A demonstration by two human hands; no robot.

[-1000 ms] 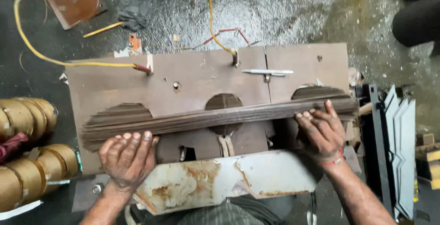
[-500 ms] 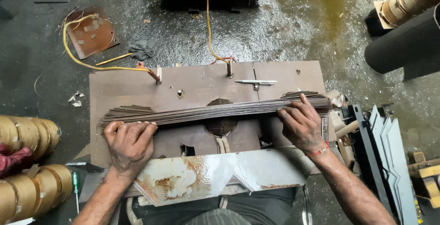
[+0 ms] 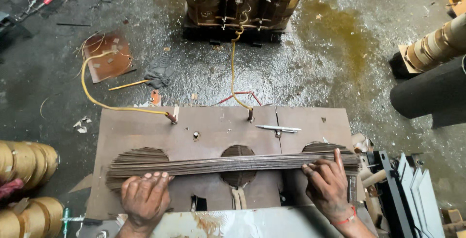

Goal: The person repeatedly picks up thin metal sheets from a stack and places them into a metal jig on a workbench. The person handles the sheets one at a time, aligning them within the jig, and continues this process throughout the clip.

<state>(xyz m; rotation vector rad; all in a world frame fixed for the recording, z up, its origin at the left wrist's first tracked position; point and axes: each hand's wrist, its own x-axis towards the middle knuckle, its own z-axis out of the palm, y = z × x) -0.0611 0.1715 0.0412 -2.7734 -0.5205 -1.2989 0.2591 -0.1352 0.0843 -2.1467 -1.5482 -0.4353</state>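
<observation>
Two hands, left hand [image 3: 144, 196] and right hand [image 3: 326, 183], on one strip stack [image 3: 233, 164].

Long bundle of thin dark metal strips [image 3: 228, 164], flat across brown board, ends possibly fanned

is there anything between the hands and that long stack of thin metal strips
Nothing visible. The left hand rests its fingertips directly on the stack of metal strips near its left end, and the right hand presses on its right end. Both are in direct contact.
</observation>
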